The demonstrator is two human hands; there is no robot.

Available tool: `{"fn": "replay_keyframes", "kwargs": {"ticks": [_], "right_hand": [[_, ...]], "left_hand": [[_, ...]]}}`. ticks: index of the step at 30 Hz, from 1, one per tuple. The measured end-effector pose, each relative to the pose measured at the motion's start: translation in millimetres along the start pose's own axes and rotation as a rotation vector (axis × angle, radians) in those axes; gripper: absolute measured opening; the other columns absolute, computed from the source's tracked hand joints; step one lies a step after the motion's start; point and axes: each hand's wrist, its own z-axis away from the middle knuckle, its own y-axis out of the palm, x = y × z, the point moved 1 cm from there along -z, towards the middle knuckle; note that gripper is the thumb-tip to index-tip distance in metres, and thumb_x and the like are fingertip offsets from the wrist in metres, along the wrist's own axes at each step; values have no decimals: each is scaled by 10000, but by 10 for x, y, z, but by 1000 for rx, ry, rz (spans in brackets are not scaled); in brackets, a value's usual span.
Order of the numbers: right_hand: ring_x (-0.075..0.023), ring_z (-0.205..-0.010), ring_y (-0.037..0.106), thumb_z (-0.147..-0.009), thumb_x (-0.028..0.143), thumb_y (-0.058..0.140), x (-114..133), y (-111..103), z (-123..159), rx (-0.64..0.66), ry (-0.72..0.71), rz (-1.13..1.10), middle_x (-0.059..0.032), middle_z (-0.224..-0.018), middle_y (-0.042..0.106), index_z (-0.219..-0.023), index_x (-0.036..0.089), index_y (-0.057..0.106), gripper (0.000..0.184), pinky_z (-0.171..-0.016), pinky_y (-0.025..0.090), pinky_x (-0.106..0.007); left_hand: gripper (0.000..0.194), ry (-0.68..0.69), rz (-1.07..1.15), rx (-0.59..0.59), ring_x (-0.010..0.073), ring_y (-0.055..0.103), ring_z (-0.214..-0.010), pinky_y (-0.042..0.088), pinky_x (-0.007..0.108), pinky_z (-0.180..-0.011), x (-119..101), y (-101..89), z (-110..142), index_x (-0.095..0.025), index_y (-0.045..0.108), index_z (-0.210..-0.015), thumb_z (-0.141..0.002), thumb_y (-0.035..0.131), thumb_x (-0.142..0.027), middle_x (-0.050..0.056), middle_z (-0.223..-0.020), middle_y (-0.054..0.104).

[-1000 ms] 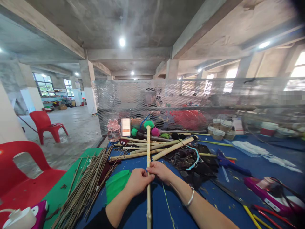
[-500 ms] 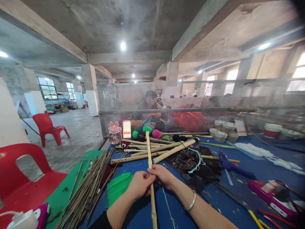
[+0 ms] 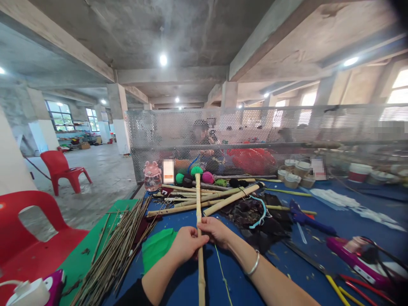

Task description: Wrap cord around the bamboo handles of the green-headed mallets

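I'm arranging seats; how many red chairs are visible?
2: a near red chair at the left edge, a far red chair beyond it. The mesh panel may hide others.

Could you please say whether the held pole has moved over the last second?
Yes, slightly: the far end of the held pole sits lower in view against the magenta ball.

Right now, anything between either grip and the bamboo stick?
Nothing visible: left grip and right grip are both on the bamboo stick. A thin yellowish strand trails below the right grip, beside the stick; whether it runs underneath that grip is hidden.
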Motion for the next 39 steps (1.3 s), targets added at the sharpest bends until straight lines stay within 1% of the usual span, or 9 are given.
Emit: {"fn": "replay_keyframes", "kwargs": {"ticks": [5, 10, 12, 18, 23, 27, 29, 34, 39], "right_hand": [[-3, -342, 189, -622, 329, 681, 41, -125, 69, 124, 49, -22, 76, -497, 442, -829, 126, 540, 323, -342, 72, -181], [-13, -336, 137, -614, 280, 669, 67, -171, 75, 108, 111, -13, 106, -430, 328, -810, 130, 554, 272, -338, 41, -192], [-13, -320, 139, -608, 284, 666, 70, -164, 65, 71, 106, 21, 109, -415, 329, -793, 132, 553, 265, -335, 37, -200], [-10, -350, 275, -541, 292, 716, 79, -134, 60, -111, -44, 179, 65, -477, 480, -667, 118, 526, 287, -371, 121, -191], [-39, -414, 351, -553, 328, 701, 46, -106, 64, -142, -54, 243, 44, -483, 508, -618, 124, 509, 288, -421, 201, -190], [-83, -515, 474, -607, 317, 658, 48, -81, 58, -116, -164, 269, -5, -592, 591, -642, 133, 509, 239, -498, 313, -208], [-94, -533, 492, -627, 272, 634, 59, -67, 59, -128, -220, 343, -8, -608, 598, -656, 138, 511, 185, -519, 338, -216], [-104, -537, 500, -653, 175, 570, 89, -38, 99, -244, -295, 572, 15, -602, 583, -714, 158, 530, 75, -526, 364, -217], [-124, -603, 516, -718, 219, 529, 146, -9, 170, -272, -393, 799, 6, -653, 599, -743, 175, 579, 72, -569, 366, -222]], "left_hand": [[378, 38, 58, 51, 58, 391, -341, 325, 186, -338, 29, 17, -12, -154, 459, -605, -600, 651, -479, -49, -440, 440], [354, 28, -7, 49, 66, 415, -353, 355, 191, -345, 59, 7, -23, -154, 465, -618, -622, 631, -467, -44, -460, 454], [331, 31, -32, 48, 68, 419, -352, 353, 190, -345, 72, 1, -28, -156, 465, -621, -636, 621, -447, -45, -455, 453], [231, -19, -22, 23, 82, 473, -391, 367, 186, -382, 69, 36, -14, -149, 469, -613, -658, 606, -330, -22, -482, 503], [124, -208, 356, 70, 89, 521, -446, 427, 212, -459, 24, 81, -12, -133, 491, -723, -714, 526, -252, 10, -570, 550], [175, -286, 517, 34, 84, 494, -414, 409, 207, -426, -12, 58, -28, -113, 516, -758, -765, 406, -249, 11, -562, 522], [181, -281, 491, 19, 85, 495, -413, 401, 203, -412, -18, 48, -33, -116, 515, -763, -764, 394, -252, 8, -571, 520], [192, -210, 336, -20, 93, 525, -443, 391, 194, -406, -20, 41, -36, -133, 521, -767, -743, 456, -312, 1, -609, 529], [244, -160, 274, -37, 86, 510, -421, 327, 172, -366, -37, 13, -37, -155, 527, -762, -727, 491, -393, -15, -589, 515]]}}
